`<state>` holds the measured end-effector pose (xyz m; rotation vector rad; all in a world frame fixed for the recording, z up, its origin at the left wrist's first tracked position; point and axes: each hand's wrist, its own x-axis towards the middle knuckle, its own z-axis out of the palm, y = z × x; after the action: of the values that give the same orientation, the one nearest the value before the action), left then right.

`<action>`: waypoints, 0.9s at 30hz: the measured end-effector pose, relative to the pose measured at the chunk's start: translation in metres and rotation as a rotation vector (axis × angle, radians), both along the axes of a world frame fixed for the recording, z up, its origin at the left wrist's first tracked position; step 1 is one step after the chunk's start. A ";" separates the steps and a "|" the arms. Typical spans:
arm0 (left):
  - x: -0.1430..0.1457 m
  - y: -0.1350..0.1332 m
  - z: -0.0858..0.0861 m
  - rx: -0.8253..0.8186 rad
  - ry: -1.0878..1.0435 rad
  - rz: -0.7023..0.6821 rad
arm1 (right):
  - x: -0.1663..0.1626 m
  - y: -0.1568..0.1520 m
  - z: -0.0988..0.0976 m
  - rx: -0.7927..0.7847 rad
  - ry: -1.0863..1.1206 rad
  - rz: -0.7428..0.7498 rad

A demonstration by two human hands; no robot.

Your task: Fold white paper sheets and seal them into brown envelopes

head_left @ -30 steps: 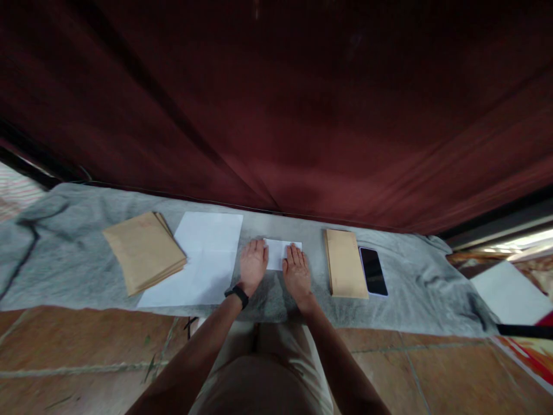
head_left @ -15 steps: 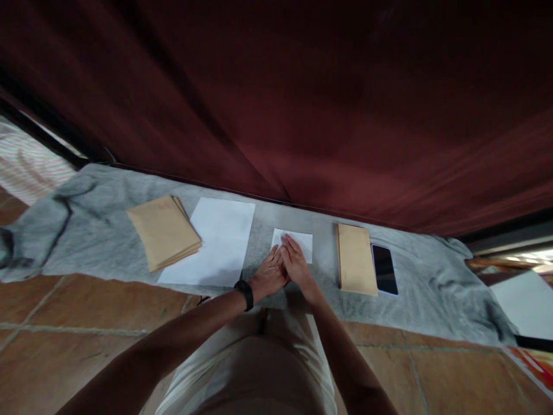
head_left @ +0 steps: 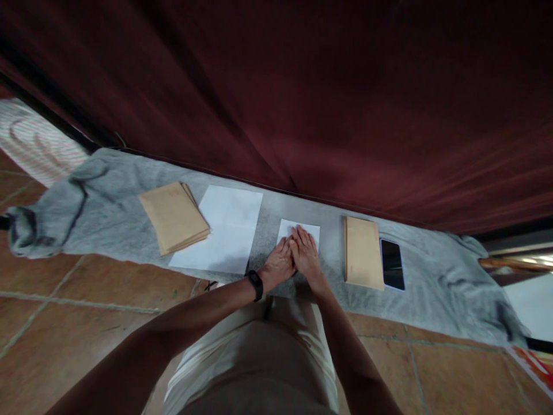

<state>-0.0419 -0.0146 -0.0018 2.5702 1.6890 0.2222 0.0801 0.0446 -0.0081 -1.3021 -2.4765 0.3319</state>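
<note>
A small folded white paper (head_left: 301, 229) lies on a grey cloth (head_left: 108, 199) spread over the floor. Both my hands rest on its near part, side by side and touching. My left hand (head_left: 279, 264), with a black band on the wrist, lies flat with fingers stretched forward. My right hand (head_left: 307, 255) lies flat on the paper too, fingers extended and covering most of it.
Left of the hands lie a large white sheet (head_left: 223, 228) and a stack of brown envelopes (head_left: 174, 217). To the right are another brown envelope stack (head_left: 363, 252) and a black phone (head_left: 393, 263). A dark red curtain (head_left: 302, 98) hangs behind; tiled floor (head_left: 86, 311) lies in front.
My hands were apart on the paper's near edge, then came together at its middle. The camera has shifted, so everything sits further right in view.
</note>
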 end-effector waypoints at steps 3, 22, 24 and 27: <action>0.000 0.001 0.001 -0.003 0.016 0.015 | 0.006 0.000 -0.001 0.021 -0.035 0.004; -0.014 -0.002 -0.006 0.022 -0.074 0.040 | 0.031 -0.002 -0.015 0.153 -0.105 -0.159; -0.015 -0.002 -0.007 0.043 -0.102 0.089 | 0.031 -0.003 -0.015 0.167 -0.104 -0.164; -0.012 0.006 -0.008 0.060 -0.116 0.181 | 0.029 -0.003 -0.015 0.179 -0.103 -0.179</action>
<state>-0.0540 -0.0087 -0.0101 2.3909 1.8985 0.4282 0.1095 0.0415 -0.0232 -1.4830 -2.3837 0.0002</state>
